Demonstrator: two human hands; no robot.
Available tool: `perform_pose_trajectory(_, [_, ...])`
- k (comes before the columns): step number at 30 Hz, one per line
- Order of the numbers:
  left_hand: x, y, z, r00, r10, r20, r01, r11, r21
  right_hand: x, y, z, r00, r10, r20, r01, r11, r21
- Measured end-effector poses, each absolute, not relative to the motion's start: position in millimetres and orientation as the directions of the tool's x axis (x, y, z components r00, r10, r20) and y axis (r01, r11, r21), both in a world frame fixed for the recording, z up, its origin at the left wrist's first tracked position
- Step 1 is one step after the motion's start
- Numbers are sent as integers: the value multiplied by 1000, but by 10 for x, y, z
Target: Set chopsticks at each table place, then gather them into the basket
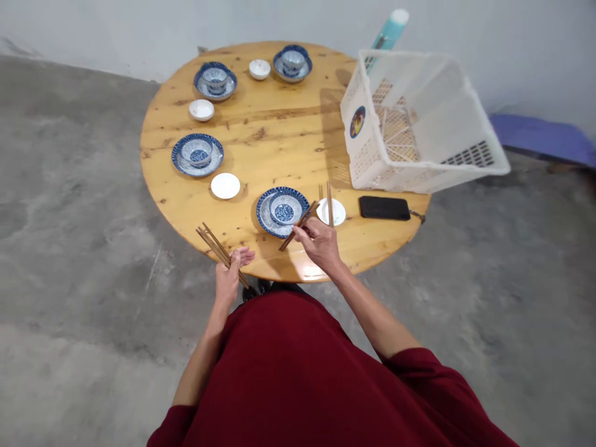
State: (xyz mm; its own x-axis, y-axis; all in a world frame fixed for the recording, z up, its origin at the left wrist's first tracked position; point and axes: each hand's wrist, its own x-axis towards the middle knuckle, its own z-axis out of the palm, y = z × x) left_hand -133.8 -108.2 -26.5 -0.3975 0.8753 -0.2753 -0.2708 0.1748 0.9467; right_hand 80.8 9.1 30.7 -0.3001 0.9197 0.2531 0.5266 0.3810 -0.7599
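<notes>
My left hand (230, 273) grips a bundle of brown chopsticks (213, 243) at the table's near edge, tips pointing up and left. My right hand (319, 241) holds another pair of chopsticks (298, 225) angled over the rim of the nearest blue-and-white plate with a bowl on it (282, 211). Another pair of chopsticks (328, 200) lies across a small white dish (332, 212) just right of that plate.
On the round wooden table (274, 139) stand three more blue plate-and-bowl sets (197, 154) (215, 80) (292, 62) and small white dishes (225, 185) (202, 110) (259, 69). A white plastic basket (414, 124) sits at the right, a black phone (384, 207) before it. Concrete floor surrounds the table.
</notes>
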Motion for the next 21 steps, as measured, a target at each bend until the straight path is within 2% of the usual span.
perform_pose_trajectory(7, [-1468,-1391,-162,-642,710,-288,-232,178,956,845,153,291,-354,904,241,401,379,-834])
perform_pose_trajectory(14, [-1579,-1660,-263,-690,619,-376,-267,265,927,919,147,327,-286,940,187,471,308,-826])
perform_pose_trajectory(17, [-1702,-1568,-247,-670,643,-370,-258,266,929,815,100,403,-212,971,112,459,200,-865])
perform_pose_trajectory(21, [-2052,-1408,-166,-624,710,-327,-194,265,945,434,52,450,-136,988,-78,286,-36,-957])
